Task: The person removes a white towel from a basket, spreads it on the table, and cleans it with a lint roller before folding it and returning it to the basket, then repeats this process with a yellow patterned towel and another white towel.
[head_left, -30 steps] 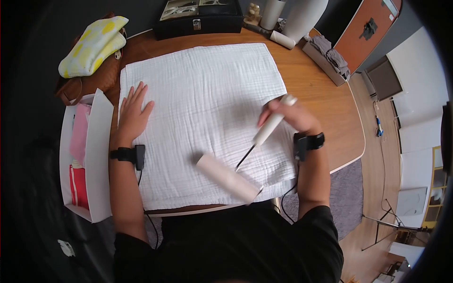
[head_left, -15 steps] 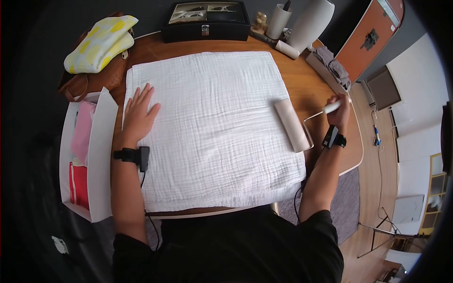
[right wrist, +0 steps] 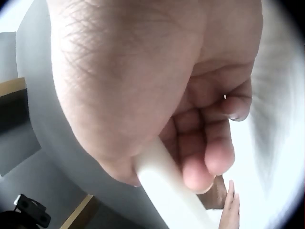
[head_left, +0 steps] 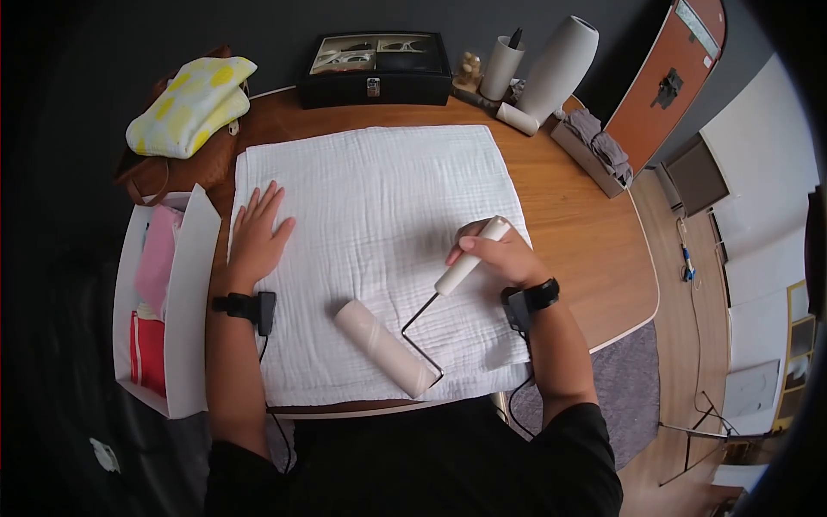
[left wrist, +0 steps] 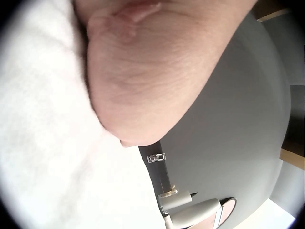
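Note:
A white crinkled cloth (head_left: 370, 215) is spread over the wooden table. My left hand (head_left: 260, 241) lies flat near the cloth's left edge, fingers straight and palm down. With my right hand (head_left: 500, 250) I grip the white handle of a lint roller (head_left: 385, 349). Its pale cylinder slants over the front part of the cloth, joined to the handle by a thin bent metal rod. In the right wrist view the white handle (right wrist: 167, 191) runs between my thumb and curled fingers. The left wrist view has the heel of my left hand (left wrist: 143, 76) against the cloth.
At the left stands a white box (head_left: 189, 302) with pink and red fabric. Behind it a yellow-spotted cloth (head_left: 189, 108) lies on a brown bag (head_left: 202, 168). A black glasses case (head_left: 375, 73), a grey vase (head_left: 560, 69) and a box of grey cloth (head_left: 590, 155) line the back.
My right hand swung the lint roller out past the cloth's right edge, then brought it back left over the front part. My left hand stays flat on the cloth.

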{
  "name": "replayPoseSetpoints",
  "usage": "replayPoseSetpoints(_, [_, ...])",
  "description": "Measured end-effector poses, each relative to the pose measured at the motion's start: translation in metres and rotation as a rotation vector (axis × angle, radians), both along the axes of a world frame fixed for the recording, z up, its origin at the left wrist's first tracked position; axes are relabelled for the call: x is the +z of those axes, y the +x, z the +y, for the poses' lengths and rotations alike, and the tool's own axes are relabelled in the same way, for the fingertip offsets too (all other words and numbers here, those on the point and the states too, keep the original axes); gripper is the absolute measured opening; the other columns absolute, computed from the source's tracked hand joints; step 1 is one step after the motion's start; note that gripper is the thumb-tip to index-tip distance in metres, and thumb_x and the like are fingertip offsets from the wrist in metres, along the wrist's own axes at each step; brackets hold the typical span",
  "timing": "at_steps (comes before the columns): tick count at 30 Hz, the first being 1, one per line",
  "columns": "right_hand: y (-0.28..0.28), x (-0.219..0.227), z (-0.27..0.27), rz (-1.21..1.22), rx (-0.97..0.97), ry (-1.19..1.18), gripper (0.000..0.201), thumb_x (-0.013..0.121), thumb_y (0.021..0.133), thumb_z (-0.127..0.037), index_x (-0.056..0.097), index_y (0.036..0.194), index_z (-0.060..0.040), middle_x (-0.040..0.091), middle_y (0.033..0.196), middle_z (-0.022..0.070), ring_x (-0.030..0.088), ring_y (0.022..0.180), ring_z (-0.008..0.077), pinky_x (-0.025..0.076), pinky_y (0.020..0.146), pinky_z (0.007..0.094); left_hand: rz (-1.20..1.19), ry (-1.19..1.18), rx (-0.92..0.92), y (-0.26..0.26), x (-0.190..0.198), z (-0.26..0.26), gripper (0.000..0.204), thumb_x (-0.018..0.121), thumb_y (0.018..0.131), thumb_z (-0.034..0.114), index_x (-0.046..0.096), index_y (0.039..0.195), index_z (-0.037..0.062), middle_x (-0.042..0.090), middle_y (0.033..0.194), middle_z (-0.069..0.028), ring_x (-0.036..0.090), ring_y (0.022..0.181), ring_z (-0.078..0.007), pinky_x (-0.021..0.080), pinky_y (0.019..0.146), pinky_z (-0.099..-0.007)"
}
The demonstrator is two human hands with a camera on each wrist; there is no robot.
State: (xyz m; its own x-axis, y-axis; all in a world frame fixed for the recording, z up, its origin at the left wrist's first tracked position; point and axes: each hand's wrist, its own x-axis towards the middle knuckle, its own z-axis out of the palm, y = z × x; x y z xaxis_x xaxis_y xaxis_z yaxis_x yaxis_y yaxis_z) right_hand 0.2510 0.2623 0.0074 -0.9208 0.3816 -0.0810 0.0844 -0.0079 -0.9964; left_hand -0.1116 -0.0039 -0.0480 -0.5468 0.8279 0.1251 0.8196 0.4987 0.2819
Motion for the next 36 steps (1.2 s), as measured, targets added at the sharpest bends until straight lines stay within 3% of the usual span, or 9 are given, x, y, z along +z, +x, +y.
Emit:
replayPoseSetpoints(4, [0.008,-0.025,0.028,0.123,-0.303,-0.186,0.025,0.075,0.101,-0.023,0.075,0.102,0.0020,0.078,0.087,0.0123,0.073,0.084,0.0216,0.058,0.084,0.0369,-0.007,0.009,-0.008,-0.002,-0.001,-0.001,0.064,0.059,0.110,0.038,0.046,0.166,0.0111,0.035,0.179,-0.0064,0.024,0.167,-0.0307,0.016,0.135,-0.0511])
replayPoseSetpoints(7, [0.042,-0.034,0.088,0.399,-0.763,-0.298,0.022,0.066,0.103,-0.016,0.064,0.118,0.0003,0.068,0.086,0.0103,0.068,0.088,0.0203,0.056,0.079,0.0350,0.014,0.006,0.011,-0.001,-0.005,-0.002,0.064,0.057,0.110,0.040,0.046,0.166,0.0116,0.035,0.179,-0.0053,0.024,0.167,-0.0292,0.016,0.135,-0.0496])
replayPoseSetpoints(9, [0.075,-0.044,0.146,0.423,-0.856,-0.154,0.017,0.066,0.103,-0.015,0.065,0.113,-0.0019,0.065,0.085,0.0065,0.065,0.083,0.0170,0.054,0.074,0.0309,0.028,0.004,0.031,0.000,-0.002,0.001,0.064,0.056,0.111,0.041,0.045,0.167,0.0119,0.034,0.179,-0.0050,0.024,0.168,-0.0283,0.015,0.136,-0.0487])
replayPoseSetpoints(11, [0.079,-0.009,0.141,0.405,-0.923,-0.084,0.016,0.066,0.104,-0.017,0.067,0.110,-0.0028,0.066,0.091,0.0051,0.064,0.080,0.0132,0.052,0.068,0.0280,0.023,-0.003,0.038,0.004,-0.001,0.001,0.065,0.055,0.111,0.040,0.042,0.168,0.0121,0.033,0.180,-0.0052,0.023,0.168,-0.0276,0.014,0.136,-0.0481])
replayPoseSetpoints(14, [0.051,0.011,0.114,0.322,-0.894,-0.016,0.019,0.066,0.106,-0.023,0.069,0.107,-0.0039,0.066,0.090,0.0039,0.061,0.075,0.0112,0.049,0.064,0.0271,0.030,0.038,0.043,-0.001,-0.011,0.001,0.064,0.055,0.111,0.042,0.045,0.167,0.0135,0.035,0.179,-0.0038,0.024,0.168,-0.0265,0.015,0.136,-0.0476])
replayPoseSetpoints(17, [-0.024,0.017,0.054,0.376,-0.901,-0.218,0.025,0.065,0.109,-0.029,0.069,0.105,-0.0049,0.065,0.086,0.0028,0.056,0.067,0.0100,0.045,0.059,0.0271,-0.028,0.080,0.047,-0.002,-0.008,0.000,0.058,0.053,0.112,0.040,0.050,0.163,0.0143,0.038,0.178,-0.0039,0.026,0.167,-0.0273,0.016,0.135,-0.0480])
replayPoseSetpoints(22, [-0.100,-0.032,-0.010,0.386,-0.681,-0.419,0.027,0.063,0.110,-0.028,0.067,0.097,-0.0050,0.067,0.082,0.0046,0.051,0.060,0.0108,0.041,0.054,0.0272,-0.197,0.212,-0.047,-0.024,-0.018,-0.005,0.046,0.051,0.113,0.030,0.060,0.155,0.0118,0.044,0.174,-0.0076,0.029,0.166,-0.0314,0.020,0.134,-0.0498])
replayPoseSetpoints(33, [-0.043,-0.068,0.119,0.503,-0.825,-0.340,0.026,0.068,0.106,-0.029,0.061,0.090,-0.0097,0.061,0.073,0.0030,0.048,0.050,0.0098,0.038,0.047,0.0266,-0.305,0.341,-0.197,-0.012,-0.009,-0.002,0.035,0.061,0.107,0.008,0.070,0.140,0.0026,0.051,0.167,-0.0147,0.034,0.163,-0.0340,0.033,0.131,-0.0424])
replayPoseSetpoints(36, [-0.030,-0.066,0.138,0.472,-0.883,-0.286,0.031,0.069,0.105,-0.032,0.061,0.085,-0.0104,0.060,0.070,0.0017,0.047,0.049,0.0099,0.037,0.045,0.0267,-0.387,0.404,-0.220,-0.008,0.005,-0.003,0.032,0.062,0.108,0.010,0.071,0.137,0.0009,0.060,0.160,-0.0136,0.045,0.157,-0.0318,0.037,0.128,-0.0388])
